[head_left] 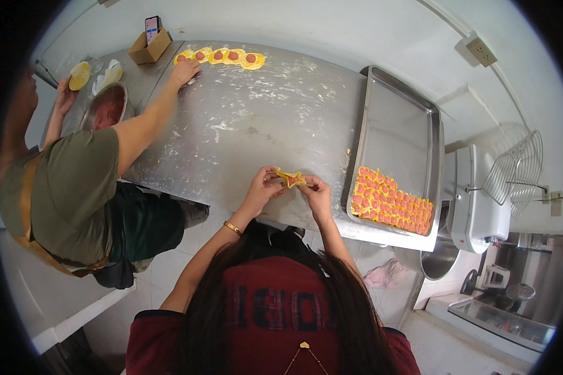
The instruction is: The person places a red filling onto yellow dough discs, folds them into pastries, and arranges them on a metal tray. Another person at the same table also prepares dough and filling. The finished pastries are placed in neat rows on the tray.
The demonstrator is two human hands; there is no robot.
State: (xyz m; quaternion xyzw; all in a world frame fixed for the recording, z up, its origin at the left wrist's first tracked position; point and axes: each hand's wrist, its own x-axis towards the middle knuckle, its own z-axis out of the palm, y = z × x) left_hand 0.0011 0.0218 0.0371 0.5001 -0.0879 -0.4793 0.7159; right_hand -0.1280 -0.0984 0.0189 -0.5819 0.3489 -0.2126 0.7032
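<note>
Between my two hands, just above the near edge of the metal table, is a dumpling [290, 180] with a yellow wrapper pinched into points around pink filling. My left hand [264, 189] grips its left side, fingers and thumb closed on the wrapper. On the opposite side my right hand [317, 195] pinches the wrapper's edge. To the right, a deep metal tray [391, 106] holds close rows of finished yellow dumplings [391, 203] with pink filling showing, packed at its near end. Flat yellow wrappers [233, 57], each with a ball of pink filling, lie overlapping in a row at the table's far side.
At the left a co-worker [65, 181] reaches across with one hand [184, 70] to the wrapper row; their other hand holds a yellow wrapper stack [79, 75]. Nearby are a metal bowl of pink filling [108, 107] and a cardboard box [149, 49] propping a phone. Flour streaks the metal table [250, 131].
</note>
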